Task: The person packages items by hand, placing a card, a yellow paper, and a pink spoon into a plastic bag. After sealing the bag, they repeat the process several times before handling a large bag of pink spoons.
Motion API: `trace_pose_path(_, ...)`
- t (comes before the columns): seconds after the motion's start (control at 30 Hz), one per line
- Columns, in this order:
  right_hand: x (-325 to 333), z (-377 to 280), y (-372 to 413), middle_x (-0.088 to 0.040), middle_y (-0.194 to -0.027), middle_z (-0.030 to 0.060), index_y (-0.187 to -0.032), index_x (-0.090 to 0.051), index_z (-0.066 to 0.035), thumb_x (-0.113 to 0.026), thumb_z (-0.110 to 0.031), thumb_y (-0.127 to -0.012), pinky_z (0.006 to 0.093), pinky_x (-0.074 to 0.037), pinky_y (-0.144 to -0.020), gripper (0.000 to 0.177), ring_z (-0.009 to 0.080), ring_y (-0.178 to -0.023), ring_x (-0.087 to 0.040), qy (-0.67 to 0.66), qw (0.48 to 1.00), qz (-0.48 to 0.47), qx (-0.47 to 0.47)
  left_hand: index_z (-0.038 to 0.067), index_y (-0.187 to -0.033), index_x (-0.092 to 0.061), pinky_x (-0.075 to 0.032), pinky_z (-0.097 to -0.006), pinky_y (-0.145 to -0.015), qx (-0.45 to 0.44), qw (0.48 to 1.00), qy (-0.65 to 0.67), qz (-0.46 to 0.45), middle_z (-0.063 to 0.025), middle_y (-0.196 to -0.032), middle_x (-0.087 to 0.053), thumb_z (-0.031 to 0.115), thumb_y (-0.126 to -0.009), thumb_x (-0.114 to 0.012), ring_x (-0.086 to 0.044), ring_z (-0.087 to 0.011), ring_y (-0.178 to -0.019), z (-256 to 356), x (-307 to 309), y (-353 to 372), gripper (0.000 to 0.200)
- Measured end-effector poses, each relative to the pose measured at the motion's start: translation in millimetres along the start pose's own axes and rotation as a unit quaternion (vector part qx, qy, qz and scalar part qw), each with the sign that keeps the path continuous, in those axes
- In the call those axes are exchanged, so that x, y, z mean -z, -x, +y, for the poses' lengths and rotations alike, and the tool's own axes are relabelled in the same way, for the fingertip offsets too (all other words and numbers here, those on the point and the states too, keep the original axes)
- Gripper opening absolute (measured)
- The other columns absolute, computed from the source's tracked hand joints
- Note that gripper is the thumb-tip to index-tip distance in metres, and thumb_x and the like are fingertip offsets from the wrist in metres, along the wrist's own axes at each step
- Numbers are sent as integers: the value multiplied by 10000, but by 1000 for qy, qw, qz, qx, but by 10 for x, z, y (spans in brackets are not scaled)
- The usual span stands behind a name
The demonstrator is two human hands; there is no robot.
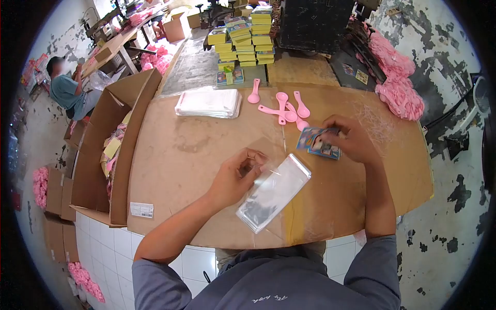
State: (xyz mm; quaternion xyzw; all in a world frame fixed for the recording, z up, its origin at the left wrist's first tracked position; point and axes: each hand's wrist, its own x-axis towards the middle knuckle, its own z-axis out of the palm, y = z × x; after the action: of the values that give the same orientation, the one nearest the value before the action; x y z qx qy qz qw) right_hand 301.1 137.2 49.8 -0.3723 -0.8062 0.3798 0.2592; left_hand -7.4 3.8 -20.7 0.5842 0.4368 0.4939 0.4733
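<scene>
Pickup step imo: left hand point(235, 175) pinches a clear plastic sleeve point(267, 179) mid-frame, right hand point(354, 140) a blue printed card point(308, 140); next needs careful aligning.

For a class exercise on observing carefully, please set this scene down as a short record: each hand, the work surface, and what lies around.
Left hand: pinches a clear sleeve by the sleeve pile
Right hand: holds a picture card over the card pile
Surface: cardboard sheet
Beyond hands: pink spoons, clear packaging stack, yellow-edged stacks
Left side: open carton; seated person farther off
</scene>
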Motion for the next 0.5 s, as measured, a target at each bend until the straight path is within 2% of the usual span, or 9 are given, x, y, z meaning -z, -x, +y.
trace_pose_path(0.03,-78,-27,10,-707,-998,77,-1072,-672,4,-745,-132,-886,315,-508,-834,242,140,-884,-646,-47,998,-22,18,23,-1204,-518,-521,-250,-746,11,1000,19,-11,-88,-1121,-623,-13,-931,-696,-634,-110,-881,8,-6,-2,327)
trace_pose_path(0.1,-249,-256,40,-704,-1005,69,-1103,-672,-6,-748,-138,-886,312,-511,-827,265,132,-897,-646,-48,997,-63,-6,39,-1356,-440,-528,-255,-798,32,998,54,-31,-94,-1096,-634,-27,-937,-686,-639,-120,-950,59,-1,-5,491)
trace_pose_path(0.2,-446,-242,24,-699,-1016,53,-1141,-673,-20,-746,-130,-891,312,-523,-816,282,123,-920,-646,-19,997,-77,5,78,-1523,-281,-531,-241,-765,43,995,87,-18,-115,-1095,-666,-29,-934,-689,-657,-118,-952,108,-39,2,725)
trace_pose_path(0.3,-539,-131,15,-692,-1041,45,-1157,-670,-19,-743,-113,-895,315,-537,-820,287,123,-941,-650,-46,996,-75,-5,110,-1596,-155,-538,-236,-725,62,993,96,-23,-124,-1071,-698,-37,-928,-692,-677,-117,-927,153,-42,-5,870)
trace_pose_path(0.5,-587,-136,11,-670,-1107,56,-1187,-635,5,-708,-56,-925,297,-545,-866,279,121,-995,-655,-176,984,-37,-18,96,-1587,-182,-579,-252,-754,132,983,127,0,-133,-959,-746,-27,-919,-715,-717,-139,-854,213,-24,-22,864)
